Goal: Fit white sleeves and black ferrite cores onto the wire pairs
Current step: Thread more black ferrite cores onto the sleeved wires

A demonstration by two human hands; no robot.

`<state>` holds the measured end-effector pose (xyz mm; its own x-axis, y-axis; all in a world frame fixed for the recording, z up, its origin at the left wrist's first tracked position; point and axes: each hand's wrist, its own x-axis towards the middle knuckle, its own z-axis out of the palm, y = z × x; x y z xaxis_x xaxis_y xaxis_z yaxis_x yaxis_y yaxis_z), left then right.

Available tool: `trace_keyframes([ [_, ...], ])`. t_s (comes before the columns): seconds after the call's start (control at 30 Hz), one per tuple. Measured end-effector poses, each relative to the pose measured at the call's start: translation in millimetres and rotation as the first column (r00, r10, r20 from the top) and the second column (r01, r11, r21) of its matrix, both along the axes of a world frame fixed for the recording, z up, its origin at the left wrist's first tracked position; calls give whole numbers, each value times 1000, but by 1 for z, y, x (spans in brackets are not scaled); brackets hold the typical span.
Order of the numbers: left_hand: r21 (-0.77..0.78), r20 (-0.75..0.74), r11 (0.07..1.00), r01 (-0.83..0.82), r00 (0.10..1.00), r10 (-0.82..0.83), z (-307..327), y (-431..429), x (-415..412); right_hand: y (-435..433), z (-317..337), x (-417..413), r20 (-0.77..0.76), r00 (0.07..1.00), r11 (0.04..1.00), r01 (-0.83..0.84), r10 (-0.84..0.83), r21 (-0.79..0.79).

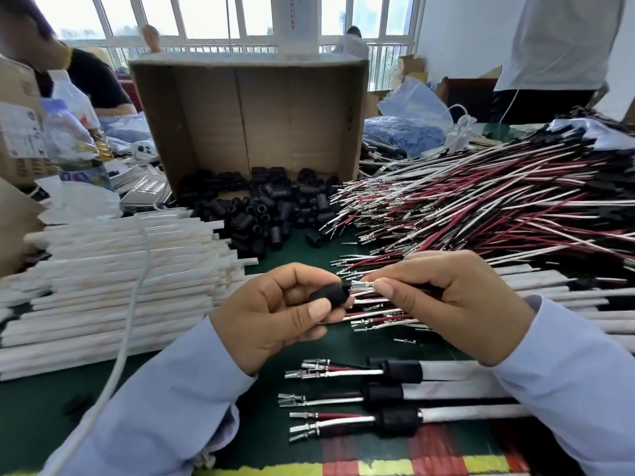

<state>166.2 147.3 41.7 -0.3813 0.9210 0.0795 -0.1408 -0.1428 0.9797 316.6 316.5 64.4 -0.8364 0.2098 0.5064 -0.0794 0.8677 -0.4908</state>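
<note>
Three done, judging by the near edge of the green mat [41, 407]: finished wire pairs [383, 395] laid side by side, each with a black core seated against the end of a white sleeve, crimped terminals poking out to the left. Just beyond, mid-step on a fourth, by the look of it. On one side, left hand [275, 310] curled round a black ferrite core [328, 294], gripped between thumb and fingertips, one end turned toward the right. Opposite, right hand [457, 297] pinching a red-and-white wire pair [364, 285] between thumb and forefinger just behind the metal terminals, tips at the core's mouth, touching or nearly so; not clearly threaded through yet. Impossible to tell whether already sleeved, that stretch being hidden behind the right hand. Farther back on the left, a thick stack of loose white sleeves [120, 269]; in the centre, a heap of loose ferrite cores [268, 214] spilling from an open cardboard box [247, 125]; to the right, a large pile of bare wire pairs [481, 207]. Early days, as a judgement: a few completed, very many waiting.
</note>
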Motion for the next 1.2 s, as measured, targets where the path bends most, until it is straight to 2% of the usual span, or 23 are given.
trace_keyframes([
  [0.3,19,90,1000,11,996,-13,2,1,1,-7,2,1,-28,999,999,-31,32,41],
  [0.5,25,92,1000,-7,996,5,2,-1,2,-11,1,2,47,997,993,-65,60,95],
  [0.63,55,0,996,-67,998,67,1,-2,4,-13,2,3,55,997,989,-67,61,129],
  [0.83,90,-308,990,-113,942,135,-2,-1,10,-18,2,2,127,992,987,-44,24,152],
  [0.97,76,-408,989,-127,901,148,-3,3,13,-23,0,2,198,979,994,16,-37,104],
  [1.07,103,-419,985,-137,892,168,-2,8,15,-26,-2,0,262,964,996,19,-42,89],
  [1.2,98,-521,986,-133,837,165,-2,10,11,-28,-10,-4,315,940,980,69,-127,188],
])
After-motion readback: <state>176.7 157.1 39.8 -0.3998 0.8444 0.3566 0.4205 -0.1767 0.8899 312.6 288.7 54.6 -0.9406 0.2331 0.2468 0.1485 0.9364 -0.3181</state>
